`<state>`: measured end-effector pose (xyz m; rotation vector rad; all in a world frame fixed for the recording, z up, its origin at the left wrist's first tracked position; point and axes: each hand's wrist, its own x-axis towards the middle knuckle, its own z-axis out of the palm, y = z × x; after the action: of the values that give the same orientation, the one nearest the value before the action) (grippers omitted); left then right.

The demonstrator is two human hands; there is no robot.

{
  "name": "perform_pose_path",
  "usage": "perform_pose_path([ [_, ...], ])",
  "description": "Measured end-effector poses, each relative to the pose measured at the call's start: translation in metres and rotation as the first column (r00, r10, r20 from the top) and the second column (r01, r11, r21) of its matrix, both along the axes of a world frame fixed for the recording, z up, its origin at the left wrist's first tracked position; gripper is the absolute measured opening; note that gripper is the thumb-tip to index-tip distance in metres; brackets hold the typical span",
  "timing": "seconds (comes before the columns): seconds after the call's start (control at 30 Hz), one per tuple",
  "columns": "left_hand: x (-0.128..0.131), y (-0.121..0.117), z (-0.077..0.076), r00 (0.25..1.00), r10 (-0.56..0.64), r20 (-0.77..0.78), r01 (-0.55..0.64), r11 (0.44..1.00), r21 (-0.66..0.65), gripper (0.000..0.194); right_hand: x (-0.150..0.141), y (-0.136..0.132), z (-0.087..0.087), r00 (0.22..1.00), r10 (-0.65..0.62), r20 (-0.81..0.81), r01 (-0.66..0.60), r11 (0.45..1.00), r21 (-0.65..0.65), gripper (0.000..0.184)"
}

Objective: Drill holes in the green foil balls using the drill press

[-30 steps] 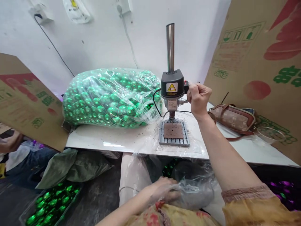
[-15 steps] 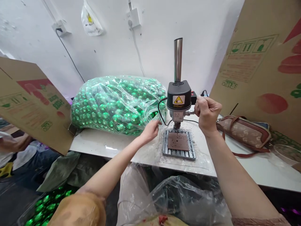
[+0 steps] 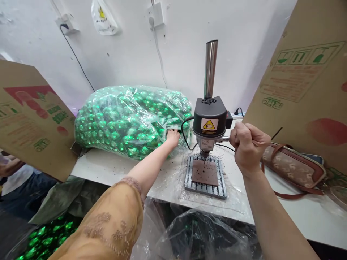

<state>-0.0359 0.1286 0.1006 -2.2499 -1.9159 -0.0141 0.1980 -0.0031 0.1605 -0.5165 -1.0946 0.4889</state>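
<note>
A small bench drill press [image 3: 209, 121] with a black head and steel column stands on the white table [image 3: 114, 168]. Below its bit lies a brown square pad [image 3: 205, 172] on a grey slotted base. My right hand [image 3: 248, 147] is closed in a fist round the press's side lever. My left hand [image 3: 172, 138] reaches into the open end of a big clear plastic bag of shiny green balls [image 3: 127, 121]; its fingers are hidden inside the bag.
Cardboard sheets lean at the left [image 3: 29, 115] and right [image 3: 306, 83]. A brown handbag [image 3: 294, 168] lies on the table at the right. A clear bag [image 3: 200, 234] sits on my lap; green balls [image 3: 43, 238] fill a tray on the floor. Another person [image 3: 11, 177] is at far left.
My left hand rose from the bag on my lap, crossed the table and went into the green-ball bag. My right hand stayed on the lever. The view shifted closer.
</note>
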Motion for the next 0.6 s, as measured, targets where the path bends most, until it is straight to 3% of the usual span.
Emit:
perform_pose_path([
  [0.23, 0.0, -0.011, 0.002, 1.0, -0.025, 0.004, 0.025, 1.0, 0.017, 0.043, -0.001, -0.002, 0.002, 1.0, 0.013, -0.007, -0.013, 1.0, 0.01, 0.049],
  [0.33, -0.005, -0.032, -0.001, 0.997, -0.071, 0.017, 0.071, 0.997, 0.025, 0.052, -0.001, -0.002, 0.003, 1.0, 0.01, -0.023, -0.009, 1.0, 0.024, 0.048],
  [0.43, -0.012, -0.062, -0.008, 0.966, -0.174, 0.19, 0.146, 0.977, 0.152, 0.049, -0.002, 0.0, 0.003, 0.999, 0.011, -0.04, -0.009, 0.999, 0.05, 0.048],
  [0.5, -0.014, -0.085, -0.013, 0.867, -0.277, 0.415, 0.162, 0.943, 0.292, 0.043, -0.002, 0.001, 0.003, 0.999, 0.011, -0.044, -0.009, 0.998, 0.061, 0.048],
  [0.53, -0.014, -0.096, -0.015, 0.777, -0.322, 0.541, 0.144, 0.927, 0.345, 0.039, -0.003, 0.001, 0.003, 0.999, 0.007, -0.044, -0.004, 0.998, 0.063, 0.048],
  [0.6, -0.009, -0.116, -0.018, 0.487, -0.352, 0.8, 0.08, 0.929, 0.36, 0.036, -0.004, 0.001, 0.003, 0.999, -0.012, -0.045, 0.015, 0.998, 0.061, 0.048],
])
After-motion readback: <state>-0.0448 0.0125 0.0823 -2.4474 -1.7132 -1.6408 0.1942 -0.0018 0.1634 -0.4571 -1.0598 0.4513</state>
